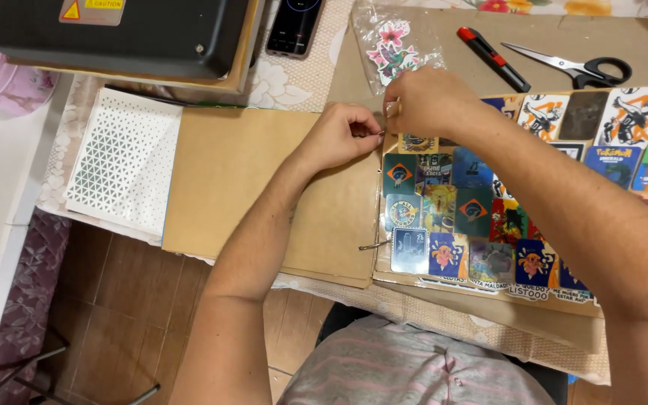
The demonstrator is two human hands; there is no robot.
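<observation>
My left hand (343, 135) and right hand (423, 101) both pinched the upper binder ring (381, 133) at twelve o'clock on the sticker album (444, 210), fingers clenched on the wire; best, I judged, to steady one end while easing the other.

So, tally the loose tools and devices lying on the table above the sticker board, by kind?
Scissors: 1
Utility knife: 1
Phone: 1
Bagged sticker pack: 1
Total: 4
</observation>
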